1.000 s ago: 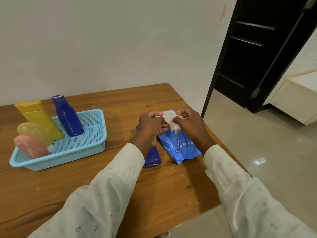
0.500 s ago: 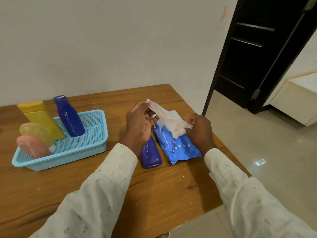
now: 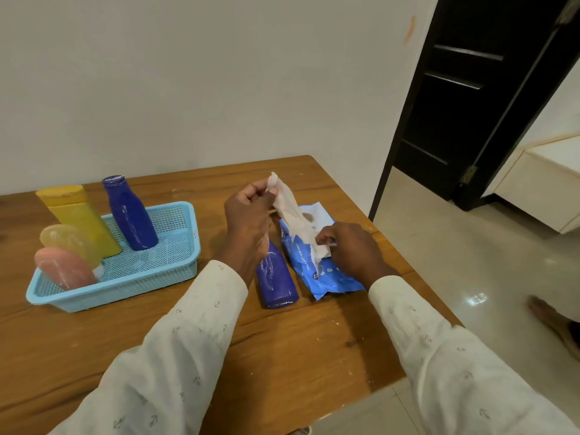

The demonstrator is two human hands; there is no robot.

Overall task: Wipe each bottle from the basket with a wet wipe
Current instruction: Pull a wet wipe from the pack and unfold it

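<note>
A white wet wipe (image 3: pixel 293 215) is stretched between my hands above the blue wipe packet (image 3: pixel 317 271). My left hand (image 3: pixel 248 221) pinches its upper end, raised over the table. My right hand (image 3: pixel 348 249) pinches its lower end just above the packet. A dark blue bottle (image 3: pixel 276 281) lies on its side on the table, left of the packet and partly under my left wrist. The light blue basket (image 3: pixel 175 271) at the left holds an upright dark blue bottle (image 3: pixel 130 213), a yellow bottle (image 3: pixel 78 215), an amber bottle (image 3: pixel 67 240) and a pink bottle (image 3: pixel 61 266).
The wooden table (image 3: pixel 282 356) ends close to the right of the packet, with tiled floor (image 3: pixel 470 277) beyond. A white wall stands behind the table. A dark door (image 3: pixel 470 98) is open at the right. A person's foot (image 3: pixel 552 321) shows on the floor.
My hands, close together over the packet a second ago, have drawn apart. The left has risen up and left with one end of the wipe, unfolding it; the right stays low.
</note>
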